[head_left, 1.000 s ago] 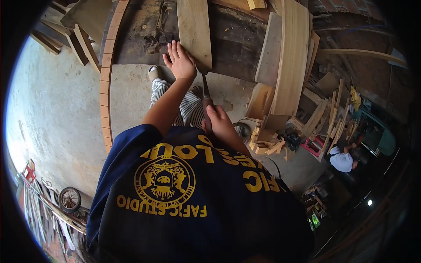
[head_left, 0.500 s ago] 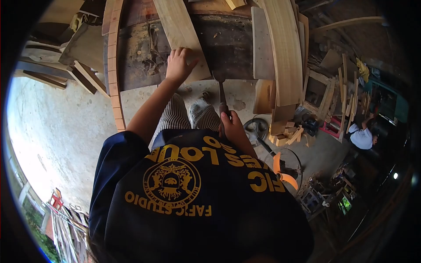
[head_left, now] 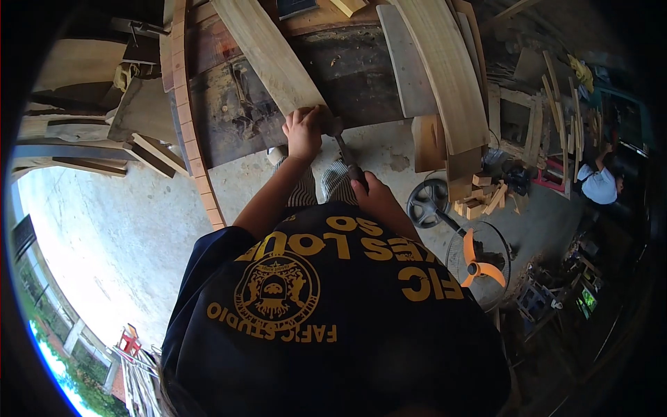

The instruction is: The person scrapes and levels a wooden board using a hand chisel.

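Note:
A long pale wooden board (head_left: 267, 52) lies on the dark, worn workbench (head_left: 361, 76), its near end at the bench's front edge. My left hand (head_left: 303, 137) is on that near end, fingers bent closely over the wood. In my right hand (head_left: 377, 197) is the handle of a hammer-like tool (head_left: 345, 151), held low in front of my shirt. Its dark metal head touches or nearly touches the board's end beside my left fingers; the exact contact is hidden.
More planks (head_left: 445, 76) lie on the bench's right side. A long strip with marked lines (head_left: 186, 115) runs along the left. On the floor at right stand a fan with orange blades (head_left: 474, 267) and small wood offcuts (head_left: 484, 198). Farther right is another person (head_left: 599, 185).
My left hand has slid down to the board's near end, its fingers drawing in. The tool's head has come over beside it. My view has shifted slightly.

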`<state>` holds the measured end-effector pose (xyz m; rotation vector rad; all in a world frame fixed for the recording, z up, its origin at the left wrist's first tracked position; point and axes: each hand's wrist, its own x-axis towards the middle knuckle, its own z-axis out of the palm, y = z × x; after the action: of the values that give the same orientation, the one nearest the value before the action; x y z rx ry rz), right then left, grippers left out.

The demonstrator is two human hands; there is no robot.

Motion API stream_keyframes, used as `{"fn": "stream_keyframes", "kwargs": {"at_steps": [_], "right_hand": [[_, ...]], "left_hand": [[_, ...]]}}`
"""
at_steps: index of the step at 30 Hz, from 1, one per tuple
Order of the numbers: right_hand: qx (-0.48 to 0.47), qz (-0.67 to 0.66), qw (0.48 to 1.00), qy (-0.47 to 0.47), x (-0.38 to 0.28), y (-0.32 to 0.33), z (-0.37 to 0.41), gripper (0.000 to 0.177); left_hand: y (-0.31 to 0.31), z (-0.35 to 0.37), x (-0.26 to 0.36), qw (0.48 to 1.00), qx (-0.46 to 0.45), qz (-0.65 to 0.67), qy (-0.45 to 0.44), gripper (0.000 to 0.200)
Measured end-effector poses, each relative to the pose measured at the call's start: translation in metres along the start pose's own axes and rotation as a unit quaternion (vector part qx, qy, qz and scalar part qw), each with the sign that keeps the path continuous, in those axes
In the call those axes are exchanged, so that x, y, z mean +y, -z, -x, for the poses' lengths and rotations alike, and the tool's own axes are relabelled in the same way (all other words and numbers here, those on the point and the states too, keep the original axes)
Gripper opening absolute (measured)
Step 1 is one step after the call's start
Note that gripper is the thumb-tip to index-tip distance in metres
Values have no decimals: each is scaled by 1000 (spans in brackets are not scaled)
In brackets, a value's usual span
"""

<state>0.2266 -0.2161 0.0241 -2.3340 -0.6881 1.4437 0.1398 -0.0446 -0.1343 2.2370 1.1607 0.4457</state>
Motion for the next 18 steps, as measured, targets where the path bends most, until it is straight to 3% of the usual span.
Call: {"fn": "stream_keyframes", "kwargs": {"at_steps": [7, 18], "right_hand": [[2, -19, 999, 50, 11, 1, -1, 40], [35, -8, 994, 107, 26, -5, -16, 36]], "left_hand": [[9, -1, -23, 994, -52, 64, -79, 52], [-4, -2, -4, 995, -47, 71, 61, 46]]}}
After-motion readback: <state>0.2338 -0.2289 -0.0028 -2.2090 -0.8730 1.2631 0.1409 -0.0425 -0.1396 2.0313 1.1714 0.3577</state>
